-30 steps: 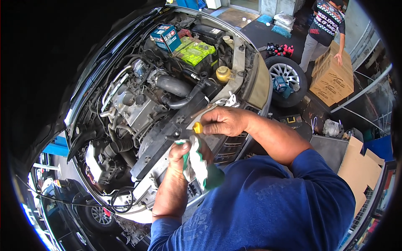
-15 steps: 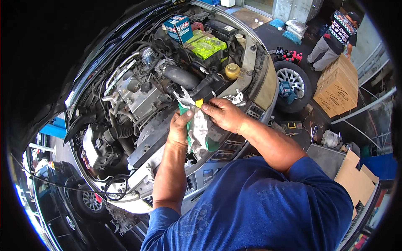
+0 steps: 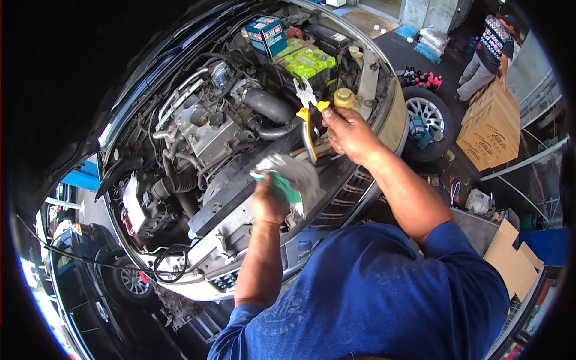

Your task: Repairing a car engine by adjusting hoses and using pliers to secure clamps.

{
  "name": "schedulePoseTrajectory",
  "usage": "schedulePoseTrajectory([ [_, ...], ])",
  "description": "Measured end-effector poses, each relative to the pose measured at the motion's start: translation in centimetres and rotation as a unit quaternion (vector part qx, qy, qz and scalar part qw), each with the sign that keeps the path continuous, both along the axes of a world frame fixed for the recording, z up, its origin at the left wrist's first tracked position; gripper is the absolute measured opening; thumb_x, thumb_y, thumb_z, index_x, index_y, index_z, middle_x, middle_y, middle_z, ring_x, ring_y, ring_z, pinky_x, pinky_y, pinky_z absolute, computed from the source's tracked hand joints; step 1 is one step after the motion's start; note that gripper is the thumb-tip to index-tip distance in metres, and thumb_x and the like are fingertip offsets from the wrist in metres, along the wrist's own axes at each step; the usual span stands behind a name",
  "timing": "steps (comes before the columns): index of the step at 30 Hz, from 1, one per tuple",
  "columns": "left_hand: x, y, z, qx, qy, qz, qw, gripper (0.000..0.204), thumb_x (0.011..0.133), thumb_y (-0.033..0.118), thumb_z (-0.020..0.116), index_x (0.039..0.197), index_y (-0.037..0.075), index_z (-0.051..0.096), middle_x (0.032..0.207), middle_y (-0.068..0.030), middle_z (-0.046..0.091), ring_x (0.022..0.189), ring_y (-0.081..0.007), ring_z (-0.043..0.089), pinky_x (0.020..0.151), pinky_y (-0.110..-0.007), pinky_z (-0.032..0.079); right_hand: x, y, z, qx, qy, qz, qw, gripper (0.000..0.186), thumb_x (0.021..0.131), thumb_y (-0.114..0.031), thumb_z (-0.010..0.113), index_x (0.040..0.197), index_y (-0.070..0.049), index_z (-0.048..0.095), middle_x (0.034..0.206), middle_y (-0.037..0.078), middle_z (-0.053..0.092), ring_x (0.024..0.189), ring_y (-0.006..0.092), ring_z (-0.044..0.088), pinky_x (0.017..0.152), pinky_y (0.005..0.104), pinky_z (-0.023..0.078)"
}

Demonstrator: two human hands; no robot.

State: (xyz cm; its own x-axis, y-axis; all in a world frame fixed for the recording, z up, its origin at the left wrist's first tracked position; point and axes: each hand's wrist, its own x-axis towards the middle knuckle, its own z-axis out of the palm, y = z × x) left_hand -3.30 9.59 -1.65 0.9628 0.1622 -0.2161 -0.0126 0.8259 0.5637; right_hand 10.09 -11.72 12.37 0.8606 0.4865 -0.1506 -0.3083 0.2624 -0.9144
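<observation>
My right hand point(image 3: 350, 133) grips yellow-handled pliers point(image 3: 306, 96) by one handle, over the front right of the open engine bay. The pliers' jaws point away from me and stand apart; the other handle hangs free. My left hand point(image 3: 270, 201) is closed on a white, grey and green rag point(image 3: 288, 180), which is smeared by motion, above the car's front edge. Beyond the hands lie the engine point(image 3: 207, 129), a thick black air hose point(image 3: 270, 107) and a battery with a bright green-yellow top point(image 3: 305, 60).
A teal box point(image 3: 266, 37) stands beside the battery, behind a yellowish-capped reservoir point(image 3: 344, 101). To the right are a wheel point(image 3: 427, 123) on the floor and stacked cartons point(image 3: 492, 129), where another person point(image 3: 489, 51) bends. A black cable point(image 3: 108, 264) crosses at the left.
My hands have moved apart. The pliers, which were against the rag, have swung up and right with my right hand and spread open; the rag has stayed in my left hand, lower.
</observation>
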Motion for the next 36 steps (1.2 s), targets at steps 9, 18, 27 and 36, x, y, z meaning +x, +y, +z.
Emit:
schedulePoseTrajectory([
  [9,2.1,-2.1,6.7,-0.103,-0.106,0.023,0.989,0.05,0.092,0.029,0.049,0.136,0.004,0.049,0.128,-0.0147,0.058,0.118,-0.0294,0.056,0.103,-0.044,0.044,-3.2,3.0,-3.2,-0.223,-0.233,0.036,0.946,0.039,0.1,-0.035,0.053,0.113,0.001,0.062,0.097,0.018,0.069,0.089,0.0277,0.066,0.081,0.0392,0.05],
  [18,1.5,-3.3,7.7,0.2,-0.059,-0.014,0.978,0.018,0.098,0.015,0.055,0.106,0.002,0.064,0.091,-0.0031,0.069,0.077,-0.0104,0.063,0.067,-0.025,0.049,-2.2,0.2,-1.6,-0.246,-0.373,0.194,0.873,0.036,0.097,-0.037,0.057,0.095,-0.002,0.064,0.08,0.018,0.067,0.076,0.0305,0.067,0.069,0.0393,0.05],
  [27,0.8,-2.4,9.7,0.377,-0.028,-0.087,0.922,0.026,0.083,0.011,0.063,0.106,0.0,0.063,0.086,-0.0069,0.07,0.071,-0.0166,0.065,0.066,-0.028,0.05,-2.8,-0.3,-2.8,-0.132,-0.293,0.238,0.916,0.034,0.1,-0.032,0.056,0.114,-0.002,0.064,0.093,0.008,0.069,0.086,0.013,0.062,0.078,0.0315,0.049],
  [36,1.1,-6.3,6.2,0.422,-0.068,0.146,0.892,0.032,0.096,0.014,0.06,0.121,-0.004,0.051,0.104,-0.0101,0.065,0.092,-0.0153,0.06,0.082,-0.03,0.049,-5.1,2.3,-4.3,-0.142,-0.138,0.123,0.972,0.029,0.1,-0.029,0.056,0.105,-0.001,0.064,0.077,0.002,0.06,0.067,0.009,0.052,0.06,0.0282,0.042],
])
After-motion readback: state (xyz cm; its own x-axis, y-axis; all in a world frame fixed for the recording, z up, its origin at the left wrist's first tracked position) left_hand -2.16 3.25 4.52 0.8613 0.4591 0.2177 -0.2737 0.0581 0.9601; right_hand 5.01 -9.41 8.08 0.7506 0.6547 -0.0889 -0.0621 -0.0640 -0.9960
